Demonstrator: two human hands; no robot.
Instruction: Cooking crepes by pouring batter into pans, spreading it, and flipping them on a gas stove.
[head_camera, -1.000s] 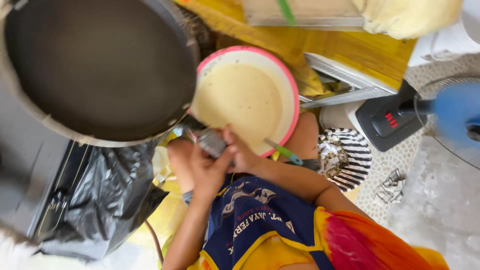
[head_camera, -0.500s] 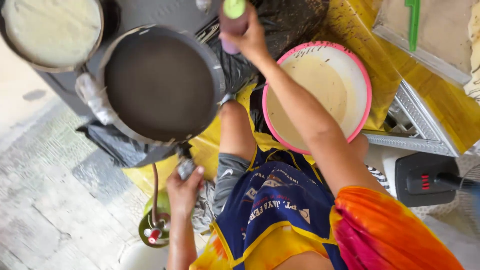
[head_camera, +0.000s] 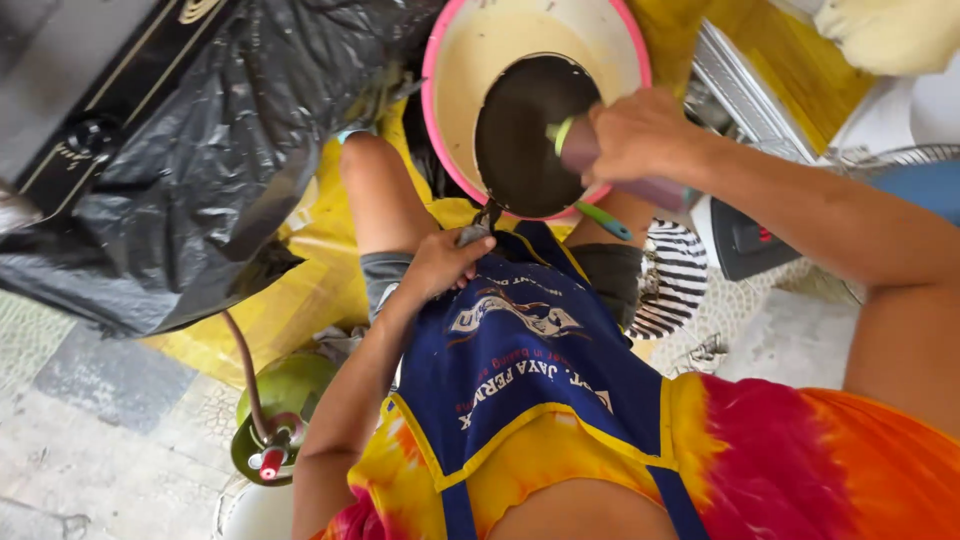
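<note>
Round dark pan (head_camera: 525, 135) shifted over pink-rimmed basin (head_camera: 445, 60), perhaps batter

You wear blue apron (head_camera: 530, 370), yellow piping along edges, white printed lettering and emblem on bib, blue straps running down at sides. Under it, tie-dye shirt (head_camera: 760, 450): yellow near apron, red-pink band, orange toward shoulder. Grey shorts (head_camera: 385, 280), hem at thigh, knees bare. Forearms bare, no sleeves past upper arm. Left hand (head_camera: 445, 262) and right hand (head_camera: 640, 135) bare, no gloves.
</note>
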